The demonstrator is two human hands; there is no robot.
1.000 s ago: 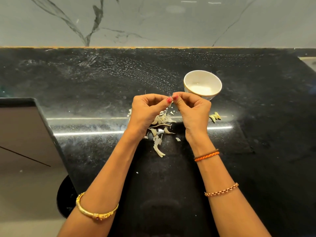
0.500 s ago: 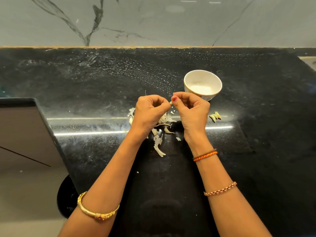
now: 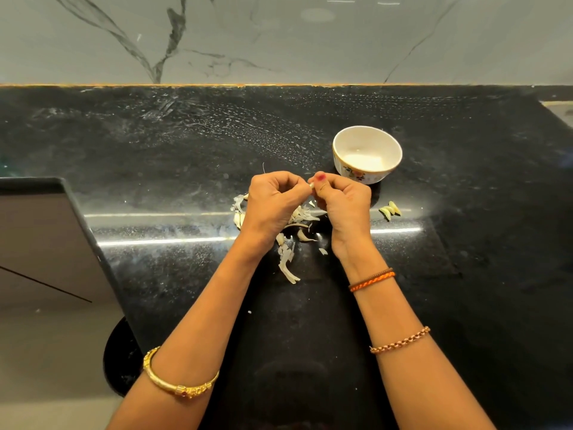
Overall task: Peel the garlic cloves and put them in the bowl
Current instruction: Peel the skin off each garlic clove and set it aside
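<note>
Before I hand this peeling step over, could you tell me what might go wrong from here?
The garlic clove is pinched only at the fingertips of the left hand and right hand, away from the bowl; it might slip into the peels. Peeled cloves lying on the countertop could be overlooked.

Obstacles on your surface: bowl upper right of centre; peel scraps at centre; cloves just right. Open room: upper left and far right of frame.
</note>
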